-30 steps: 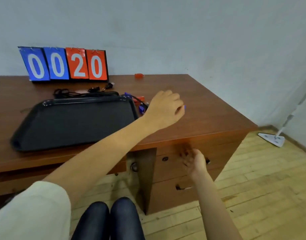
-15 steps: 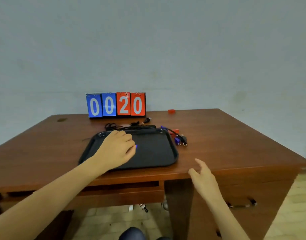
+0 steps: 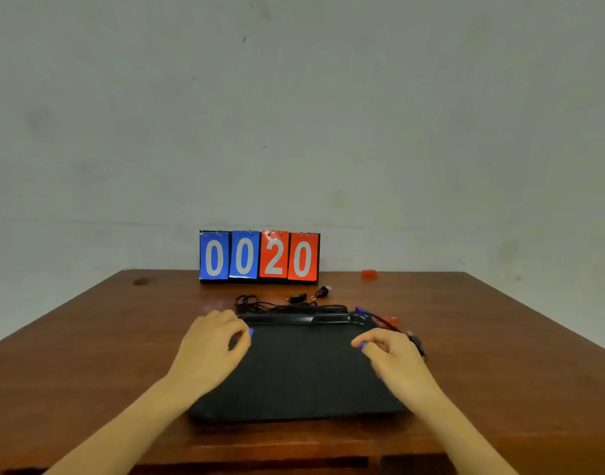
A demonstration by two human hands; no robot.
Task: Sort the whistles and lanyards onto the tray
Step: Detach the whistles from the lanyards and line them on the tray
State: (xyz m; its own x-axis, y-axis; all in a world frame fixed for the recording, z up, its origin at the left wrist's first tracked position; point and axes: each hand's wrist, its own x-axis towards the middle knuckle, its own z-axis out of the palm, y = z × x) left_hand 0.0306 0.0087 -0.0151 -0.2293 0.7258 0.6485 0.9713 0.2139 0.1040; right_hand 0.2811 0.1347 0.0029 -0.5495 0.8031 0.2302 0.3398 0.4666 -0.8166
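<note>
Nearest us, the black tray (image 3: 294, 378) sits bare; our left hand (image 3: 210, 351) and right hand (image 3: 395, 358) hover over it, fingers loosely curled, holding nothing we can see. At twelve o'clock, limp lanyards (image 3: 256, 303) and light, hard whistles (image 3: 297, 297): we'd pinch cords mid-length.

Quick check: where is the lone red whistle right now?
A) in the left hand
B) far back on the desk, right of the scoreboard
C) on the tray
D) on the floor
B: the red whistle lies by the desk's back edge, right of the scoreboard, off the tray.
</note>
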